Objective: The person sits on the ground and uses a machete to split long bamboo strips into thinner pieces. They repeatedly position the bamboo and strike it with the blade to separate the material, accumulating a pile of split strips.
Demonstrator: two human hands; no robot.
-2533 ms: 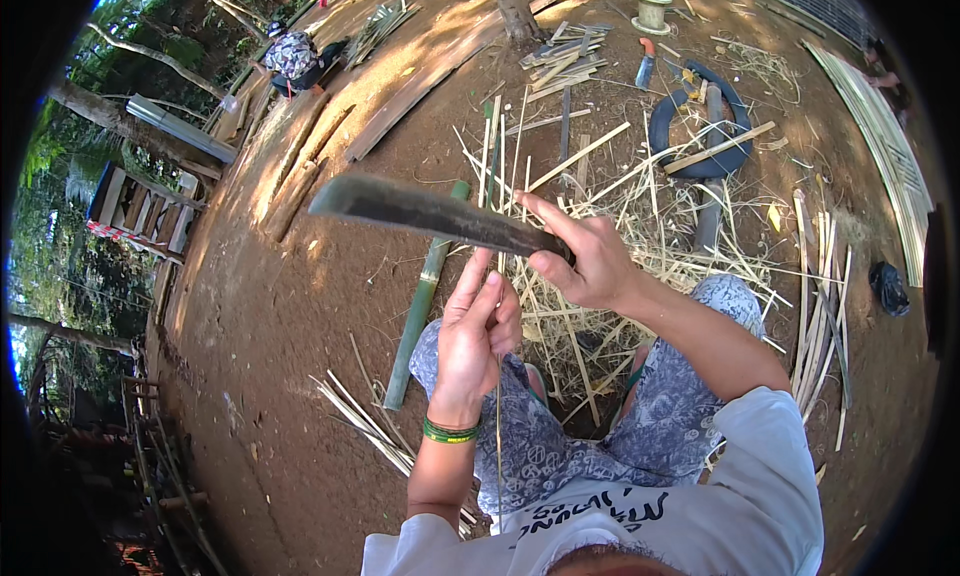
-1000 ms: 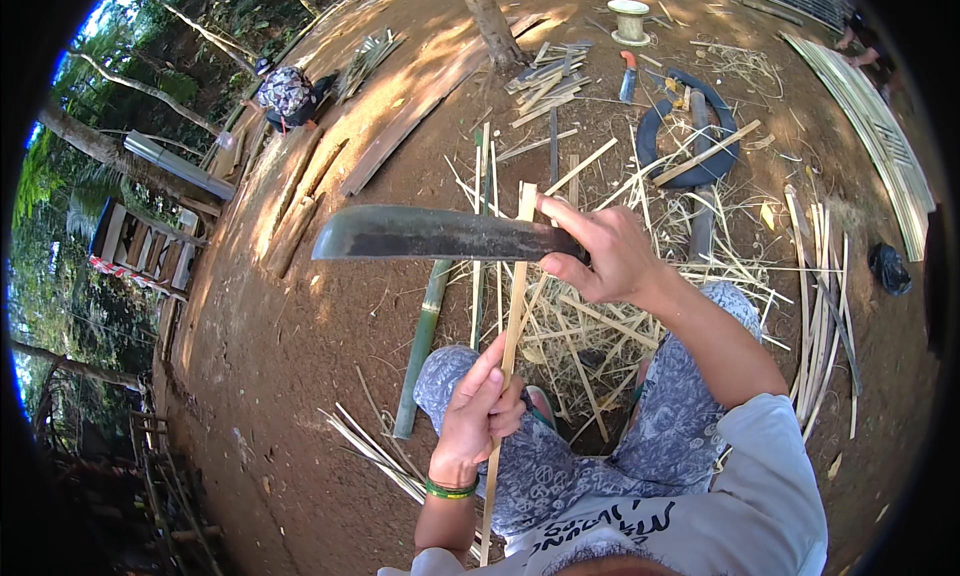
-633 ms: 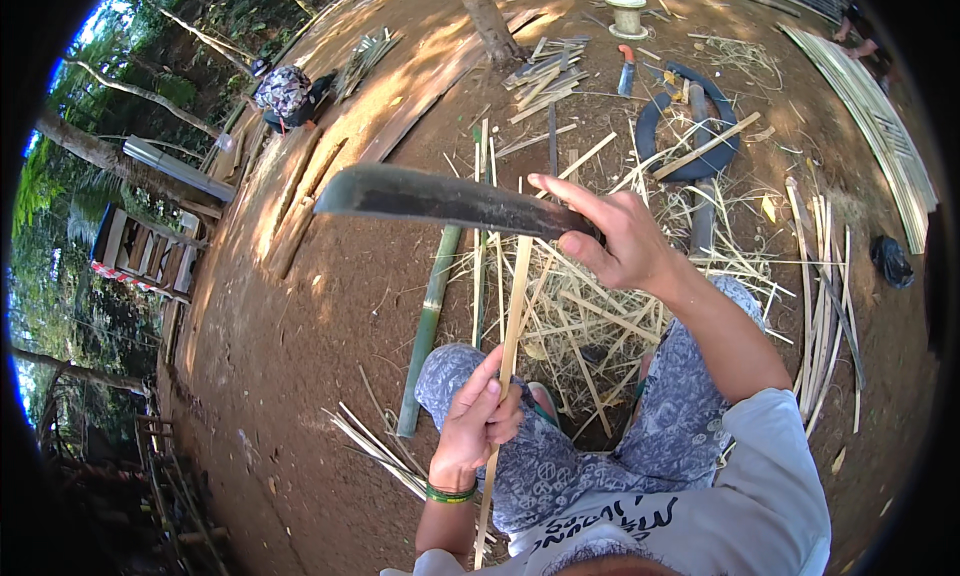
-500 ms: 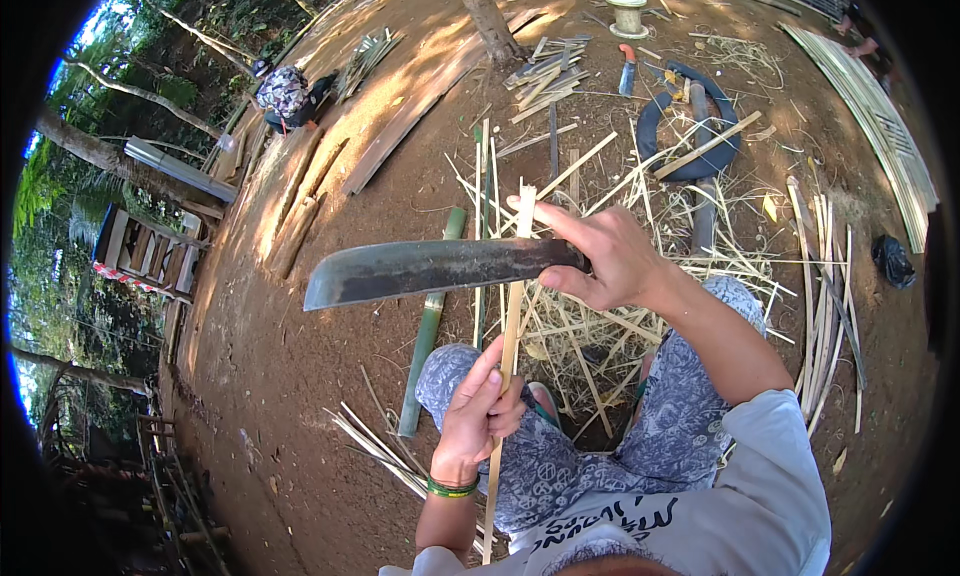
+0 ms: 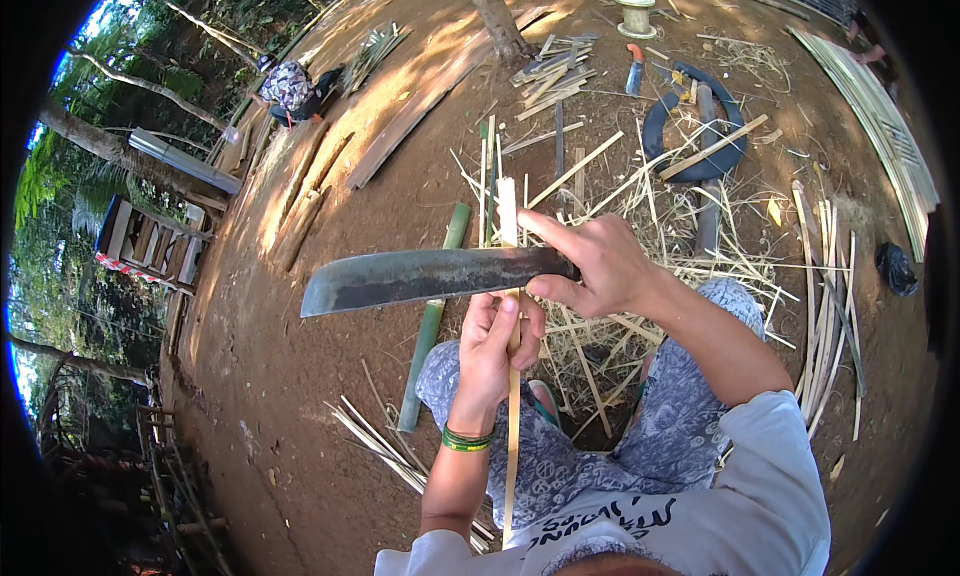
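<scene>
My right hand [image 5: 595, 261] grips a machete [image 5: 420, 276] at its handle end, with the index finger stretched toward the strip. The broad dark blade points left and lies across a pale bamboo strip [image 5: 511, 366]. Closed around that strip just below the blade is my left hand [image 5: 495, 341], thumb on top. The strip runs upright from my lap to a little above the blade. Its upper end looks pale and split or shaved. The machete's handle is mostly hidden in my right hand.
Bamboo shavings [image 5: 590, 356] lie between my feet. A green bamboo pole [image 5: 425, 346] rests left of my knee. Ahead are a dark ring-shaped tyre [image 5: 655, 136], a red-handled knife [image 5: 634, 71] and a spool [image 5: 635, 14]. More strips [image 5: 825, 306] lie right. Another person [image 5: 290, 91] crouches far left.
My left hand has slid up and slightly right along the strip, now close beneath the blade. The strip stands more upright, and the blade has dropped slightly.
</scene>
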